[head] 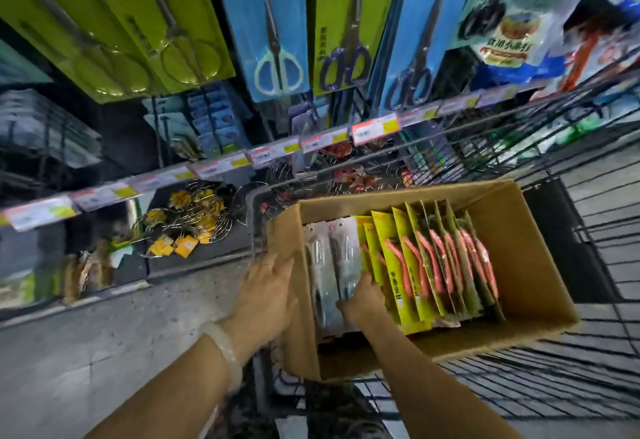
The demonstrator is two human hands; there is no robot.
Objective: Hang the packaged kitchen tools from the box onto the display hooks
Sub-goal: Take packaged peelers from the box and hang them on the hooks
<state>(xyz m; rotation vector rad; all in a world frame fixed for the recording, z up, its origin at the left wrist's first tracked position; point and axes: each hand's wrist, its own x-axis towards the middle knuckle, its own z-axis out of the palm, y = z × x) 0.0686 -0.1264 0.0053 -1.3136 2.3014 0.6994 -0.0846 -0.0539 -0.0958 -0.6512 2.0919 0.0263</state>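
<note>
Left hand (266,295) flat, fingers straight, pressed against outer left wall of cardboard box (530,258). Right hand (363,296) inside box, fingers curled round lower edge of clear silver packs (334,258), gripping them. Just right of that hand: row of yellow packs with pink tools (429,265), upright, tilted. Box sits in wire cart (588,386). Above hands, well apart: carded scissors (277,47) hanging over price-tag rail (221,166).

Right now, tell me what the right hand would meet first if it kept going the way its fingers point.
The right hand already reaches into the cardboard box, fingers on the clear packets. Going straight on, it would likely slide along those packets toward the box's far wall; depth is hard to judge.
</note>
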